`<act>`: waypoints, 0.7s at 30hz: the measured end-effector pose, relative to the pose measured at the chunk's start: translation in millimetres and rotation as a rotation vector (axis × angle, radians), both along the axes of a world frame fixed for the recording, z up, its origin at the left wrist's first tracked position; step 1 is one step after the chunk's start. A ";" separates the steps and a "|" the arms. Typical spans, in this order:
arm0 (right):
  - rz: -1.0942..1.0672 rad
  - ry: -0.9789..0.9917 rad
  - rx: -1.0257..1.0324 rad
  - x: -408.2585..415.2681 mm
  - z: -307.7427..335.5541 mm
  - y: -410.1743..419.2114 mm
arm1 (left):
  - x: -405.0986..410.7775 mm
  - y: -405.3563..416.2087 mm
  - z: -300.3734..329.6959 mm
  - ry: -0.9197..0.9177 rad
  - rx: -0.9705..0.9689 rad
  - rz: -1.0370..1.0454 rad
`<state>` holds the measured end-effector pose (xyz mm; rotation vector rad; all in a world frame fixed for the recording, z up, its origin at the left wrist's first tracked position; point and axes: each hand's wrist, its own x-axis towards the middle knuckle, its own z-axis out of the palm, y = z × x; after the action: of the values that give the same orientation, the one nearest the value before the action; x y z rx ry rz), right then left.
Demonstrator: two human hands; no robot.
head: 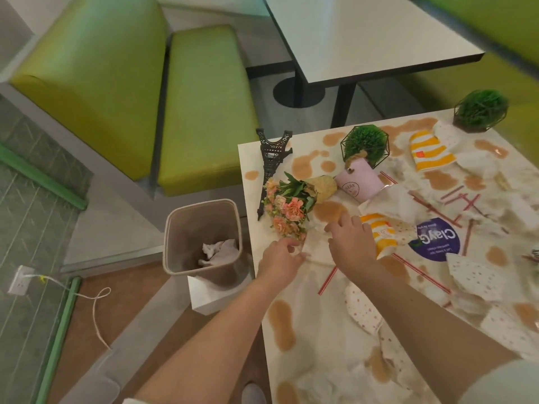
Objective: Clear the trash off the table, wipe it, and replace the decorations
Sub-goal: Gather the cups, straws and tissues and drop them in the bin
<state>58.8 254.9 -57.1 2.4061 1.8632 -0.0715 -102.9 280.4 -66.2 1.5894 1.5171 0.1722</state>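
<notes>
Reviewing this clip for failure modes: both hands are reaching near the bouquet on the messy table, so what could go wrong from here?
1. The left hand and right hand work right beside the bouquet; a sweep could knock it off the table edge.
2. Brown spills lie by the napkins; dragging paper through could smear them.
3. The tower figurine stands at the edge above the trash bin; a bump may topple it.

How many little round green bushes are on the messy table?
2. One green bush sits beside the pink box; the other sits at the table's far corner.
</notes>
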 end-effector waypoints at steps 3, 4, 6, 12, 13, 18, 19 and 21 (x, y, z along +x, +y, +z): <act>0.035 0.013 0.035 2.9 -0.3 -4.7 | 5.2 -5.0 0.3 -0.038 0.010 0.044; 0.040 0.041 0.056 4.1 0.0 -7.0 | 7.0 -6.9 0.3 -0.044 0.012 0.060; 0.038 0.143 0.128 7.3 2.1 -12.9 | 11.9 -10.7 -0.2 -0.046 0.035 0.091; -0.041 0.503 0.323 9.4 11.7 -33.7 | 28.4 -27.3 15.5 -0.359 -0.107 0.331; -0.052 0.526 0.327 9.0 12.5 -37.4 | 29.9 -30.3 18.0 -0.418 -0.141 0.376; -0.009 0.538 0.259 11.5 13.6 -50.9 | 26.9 -43.0 24.4 -0.475 -0.137 0.475; 0.014 0.528 0.240 12.5 15.0 -51.9 | 23.8 -44.0 25.2 -0.455 -0.121 0.479; 0.042 0.509 0.207 14.5 18.9 -52.6 | 15.7 -46.1 24.4 -0.405 -0.081 0.488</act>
<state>73.3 202.2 -38.2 2.6722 2.2174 -0.5630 -87.2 234.3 -41.8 1.0177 1.5321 0.6560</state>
